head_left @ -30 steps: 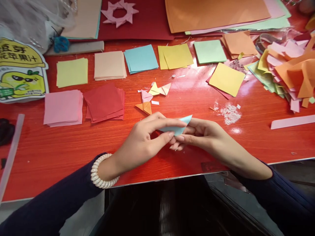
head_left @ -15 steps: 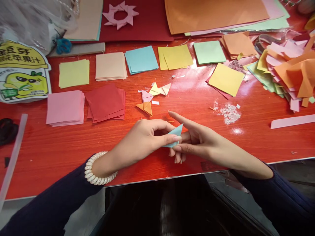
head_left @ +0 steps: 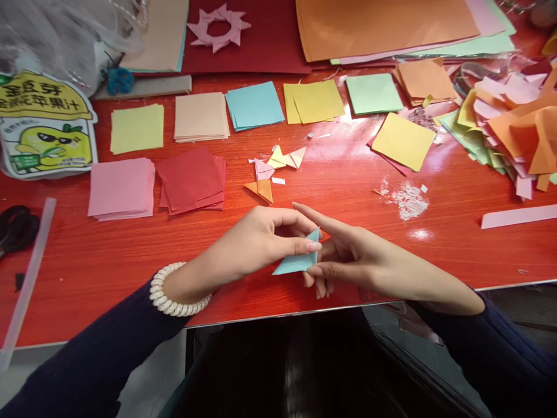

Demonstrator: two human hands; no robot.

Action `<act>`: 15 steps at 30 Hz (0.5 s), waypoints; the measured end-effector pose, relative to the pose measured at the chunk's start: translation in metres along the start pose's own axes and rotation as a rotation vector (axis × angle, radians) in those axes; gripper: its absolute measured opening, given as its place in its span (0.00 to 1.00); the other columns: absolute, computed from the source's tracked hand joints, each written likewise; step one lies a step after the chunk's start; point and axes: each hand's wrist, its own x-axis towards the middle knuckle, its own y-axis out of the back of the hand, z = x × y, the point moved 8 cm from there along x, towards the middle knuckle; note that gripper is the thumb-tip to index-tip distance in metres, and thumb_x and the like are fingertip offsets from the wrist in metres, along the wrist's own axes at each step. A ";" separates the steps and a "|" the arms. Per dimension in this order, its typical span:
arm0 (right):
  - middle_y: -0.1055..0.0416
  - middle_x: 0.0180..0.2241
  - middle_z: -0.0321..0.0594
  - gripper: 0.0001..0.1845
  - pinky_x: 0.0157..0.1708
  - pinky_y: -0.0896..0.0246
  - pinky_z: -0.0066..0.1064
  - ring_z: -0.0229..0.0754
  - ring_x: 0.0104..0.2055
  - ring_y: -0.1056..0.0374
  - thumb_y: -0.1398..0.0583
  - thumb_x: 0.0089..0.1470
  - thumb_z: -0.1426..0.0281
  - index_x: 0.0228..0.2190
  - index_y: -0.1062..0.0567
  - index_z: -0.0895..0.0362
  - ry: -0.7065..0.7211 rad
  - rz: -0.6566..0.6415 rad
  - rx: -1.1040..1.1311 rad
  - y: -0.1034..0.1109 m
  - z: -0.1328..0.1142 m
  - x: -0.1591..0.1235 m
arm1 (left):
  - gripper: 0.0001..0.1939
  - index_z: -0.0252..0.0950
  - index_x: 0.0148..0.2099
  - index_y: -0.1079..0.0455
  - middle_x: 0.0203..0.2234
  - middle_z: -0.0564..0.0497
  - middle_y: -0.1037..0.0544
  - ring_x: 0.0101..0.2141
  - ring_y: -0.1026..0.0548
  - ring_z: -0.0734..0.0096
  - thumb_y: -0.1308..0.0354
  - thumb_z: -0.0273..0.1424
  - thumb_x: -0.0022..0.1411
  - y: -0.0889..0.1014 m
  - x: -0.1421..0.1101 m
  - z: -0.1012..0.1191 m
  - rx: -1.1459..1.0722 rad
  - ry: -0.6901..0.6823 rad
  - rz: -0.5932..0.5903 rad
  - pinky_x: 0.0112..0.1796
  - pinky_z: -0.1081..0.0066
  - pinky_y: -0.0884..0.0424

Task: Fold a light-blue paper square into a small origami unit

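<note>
Between my hands, near the table's front edge, is a folded piece of blue paper (head_left: 292, 265) with pointed corners. My left hand (head_left: 265, 241) grips it, thumb flat on top and fingers behind. The thumb of my right hand (head_left: 350, 252) presses its lower right corner; the index finger is stretched toward my left fingertips and the other fingers curl beneath. Just beyond my hands lie small folded paper pieces in orange (head_left: 260, 190), pink (head_left: 263, 170), yellow (head_left: 277, 158) and peach (head_left: 296, 157), touching in a chain.
Square paper stacks lie in rows, including pink (head_left: 120, 188), red (head_left: 190, 181) and blue (head_left: 255, 105). A pink star ring (head_left: 235, 26) lies at the back. Paper scraps (head_left: 522, 116) heap at right. Black scissors (head_left: 17, 227) and a translucent strip (head_left: 32, 273) are at left.
The blue paper has turned between my fingers, so a longer point now shows at its lower left. Both hands stay close together. The view has shifted slightly.
</note>
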 end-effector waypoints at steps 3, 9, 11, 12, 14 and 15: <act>0.29 0.30 0.34 0.39 0.33 0.33 0.28 0.33 0.29 0.31 0.46 0.55 0.76 0.61 0.60 0.49 0.005 0.007 0.013 0.001 -0.002 0.000 | 0.08 0.35 0.40 0.30 0.23 0.56 0.28 0.26 0.29 0.80 0.42 0.28 0.56 0.003 -0.001 0.001 0.048 -0.012 -0.018 0.28 0.80 0.33; 0.29 0.26 0.33 0.24 0.31 0.34 0.26 0.33 0.28 0.32 0.45 0.56 0.73 0.54 0.42 0.53 0.138 0.241 0.014 0.023 -0.014 -0.001 | 0.07 0.36 0.37 0.28 0.22 0.56 0.29 0.24 0.31 0.82 0.39 0.29 0.53 0.025 -0.005 0.013 0.146 -0.125 0.156 0.25 0.83 0.35; 0.28 0.26 0.33 0.16 0.32 0.34 0.24 0.33 0.29 0.31 0.44 0.55 0.71 0.47 0.33 0.53 0.185 0.323 -0.017 0.030 -0.020 -0.001 | 0.07 0.35 0.36 0.28 0.24 0.55 0.27 0.26 0.30 0.81 0.38 0.30 0.52 0.031 -0.007 0.015 0.154 -0.159 0.226 0.27 0.81 0.33; 0.28 0.27 0.33 0.12 0.32 0.34 0.24 0.33 0.30 0.31 0.43 0.55 0.71 0.42 0.30 0.53 0.194 0.337 -0.025 0.031 -0.022 0.000 | 0.08 0.35 0.36 0.28 0.24 0.54 0.26 0.26 0.29 0.80 0.38 0.30 0.52 0.033 -0.007 0.016 0.152 -0.177 0.261 0.28 0.81 0.32; 0.27 0.28 0.34 0.06 0.33 0.33 0.24 0.33 0.30 0.30 0.43 0.54 0.69 0.34 0.26 0.54 0.188 0.318 -0.016 0.031 -0.024 0.003 | 0.08 0.34 0.36 0.28 0.26 0.53 0.25 0.27 0.27 0.78 0.38 0.30 0.52 0.038 -0.009 0.017 0.141 -0.208 0.329 0.29 0.80 0.30; 0.27 0.28 0.35 0.07 0.33 0.33 0.24 0.34 0.30 0.29 0.43 0.54 0.68 0.32 0.25 0.55 0.179 0.302 -0.008 0.030 -0.024 0.006 | 0.08 0.34 0.35 0.28 0.26 0.53 0.24 0.28 0.27 0.78 0.38 0.30 0.51 0.040 -0.010 0.018 0.136 -0.222 0.356 0.29 0.79 0.30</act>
